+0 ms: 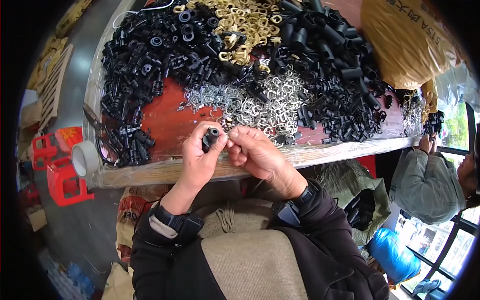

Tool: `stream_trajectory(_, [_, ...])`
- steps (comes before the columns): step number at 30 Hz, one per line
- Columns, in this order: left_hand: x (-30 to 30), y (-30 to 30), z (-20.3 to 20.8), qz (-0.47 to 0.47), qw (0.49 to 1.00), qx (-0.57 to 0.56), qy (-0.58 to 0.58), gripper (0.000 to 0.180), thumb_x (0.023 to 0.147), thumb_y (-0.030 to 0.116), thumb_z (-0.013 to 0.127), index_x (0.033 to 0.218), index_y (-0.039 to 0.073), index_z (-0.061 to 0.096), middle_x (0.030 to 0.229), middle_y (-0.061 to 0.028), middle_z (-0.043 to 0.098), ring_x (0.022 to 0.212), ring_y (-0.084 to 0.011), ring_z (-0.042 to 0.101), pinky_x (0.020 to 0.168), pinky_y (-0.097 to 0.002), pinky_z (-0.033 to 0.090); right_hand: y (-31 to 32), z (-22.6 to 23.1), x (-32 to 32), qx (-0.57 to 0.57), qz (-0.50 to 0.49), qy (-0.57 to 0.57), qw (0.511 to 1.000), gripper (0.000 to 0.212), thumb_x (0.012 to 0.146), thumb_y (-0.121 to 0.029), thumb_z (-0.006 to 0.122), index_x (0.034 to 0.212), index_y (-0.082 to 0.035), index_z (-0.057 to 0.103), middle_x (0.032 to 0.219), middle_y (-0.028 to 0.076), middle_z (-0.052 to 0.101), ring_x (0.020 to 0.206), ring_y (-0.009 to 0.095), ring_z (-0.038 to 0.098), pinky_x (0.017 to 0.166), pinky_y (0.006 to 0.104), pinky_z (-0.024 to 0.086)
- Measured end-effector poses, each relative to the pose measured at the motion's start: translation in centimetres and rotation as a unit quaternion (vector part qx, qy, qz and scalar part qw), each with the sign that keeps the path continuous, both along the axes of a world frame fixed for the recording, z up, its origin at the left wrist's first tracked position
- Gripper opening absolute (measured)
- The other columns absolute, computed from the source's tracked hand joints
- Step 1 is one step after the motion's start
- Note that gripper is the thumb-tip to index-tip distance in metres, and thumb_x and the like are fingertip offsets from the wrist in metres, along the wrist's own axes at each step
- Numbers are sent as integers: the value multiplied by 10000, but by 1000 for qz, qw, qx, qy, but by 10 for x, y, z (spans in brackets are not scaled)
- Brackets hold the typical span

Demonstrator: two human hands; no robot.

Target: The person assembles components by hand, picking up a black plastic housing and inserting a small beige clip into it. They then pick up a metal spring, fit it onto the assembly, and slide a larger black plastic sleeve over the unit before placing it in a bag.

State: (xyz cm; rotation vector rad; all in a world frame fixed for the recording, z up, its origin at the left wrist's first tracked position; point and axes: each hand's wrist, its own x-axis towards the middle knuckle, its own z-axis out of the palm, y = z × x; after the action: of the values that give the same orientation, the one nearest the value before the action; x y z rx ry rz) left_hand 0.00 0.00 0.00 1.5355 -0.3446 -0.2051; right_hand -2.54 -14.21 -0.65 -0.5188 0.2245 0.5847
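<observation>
My left hand [196,157] grips a small black plastic part [206,143] with a round, hollow end, held upright just over the table's near edge. Close against it, my right hand [262,156] pinches thumb and forefinger together beside the left thumb. Whatever lies in that pinch is too small or too hidden to make out. Beyond my hands are a pile of silvery bent metal clips [277,102] and a patch of small screws [210,96]. Black moulded parts [150,60] heap up at the left, and gold-coloured rings [245,22] lie at the far middle.
Black tubes [325,37] and short black pieces [345,110] cover the table's right side. Scissors [92,117] and a tape roll [85,159] sit at the left edge. Red stools [65,182] stand on the floor; an open sack [375,200] and another person [427,182] are at right.
</observation>
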Motion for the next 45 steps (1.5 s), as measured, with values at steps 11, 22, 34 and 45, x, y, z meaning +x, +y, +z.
stream_trajectory(11, [3,6,-1,78,950,-160,255,83,791,109,551,820,42,511,683,11,506,614,-55,471,533,-190,383,3,3,9,-591,-178,-434,656,108,776,-105,558,783,-13,501,624,29,463,524,88,417,467,214,345])
stream_trajectory(22, [-9,8,9,27,938,-193,288,89,790,121,554,828,51,515,696,10,515,617,-60,473,539,-186,372,3,26,4,-604,-104,-430,663,109,734,-31,567,832,-9,524,687,71,501,565,176,486,507,257,388])
stream_trajectory(34, [-32,-7,12,-13,928,-180,325,85,782,132,565,817,73,514,683,23,501,611,-57,468,525,-191,362,-7,21,-29,-612,-161,-458,625,85,743,1,544,823,-2,515,719,75,521,624,192,509,539,262,397])
stream_trajectory(45, [-18,-19,15,-105,874,-239,409,191,827,183,491,975,64,470,778,-3,508,611,-68,478,506,-192,370,-26,4,-30,-459,-130,-295,828,39,784,-25,517,797,3,493,696,50,496,644,98,482,553,225,380])
